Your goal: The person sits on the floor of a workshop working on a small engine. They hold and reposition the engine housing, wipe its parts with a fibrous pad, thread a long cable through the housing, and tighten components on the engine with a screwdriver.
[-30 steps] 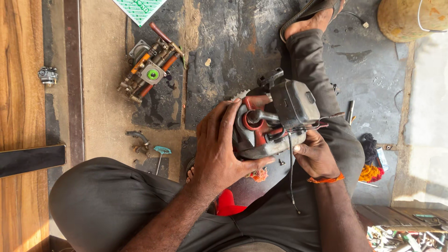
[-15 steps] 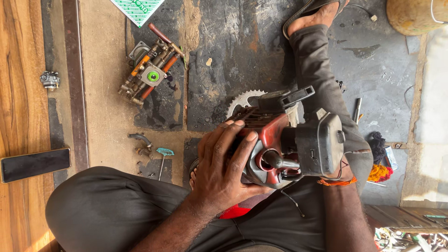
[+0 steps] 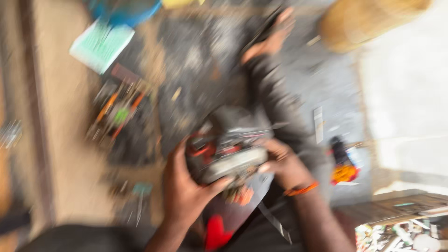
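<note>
The picture is strongly blurred. I hold a grey and red power tool body (image 3: 228,149) over my lap with both hands. My left hand (image 3: 184,191) grips its left and lower side, the thumb reaching under it. From the right, my right hand (image 3: 282,163), with an orange band at the wrist, clasps the tool. A red part (image 3: 215,233) shows below the tool, near my lap. My outstretched leg (image 3: 275,98) lies beyond the tool, with the foot at the top.
On the floor at left lies a metal motor part with orange and green pieces (image 3: 116,114). A pale green box (image 3: 100,44) sits at top left, a woven basket (image 3: 368,18) at top right. Small tools (image 3: 140,198) lie by my left knee; a red-orange object (image 3: 343,165) lies right.
The view has swung and blurred. The tool has turned in my hands and now sits lower and flatter; both hands stay on it.
</note>
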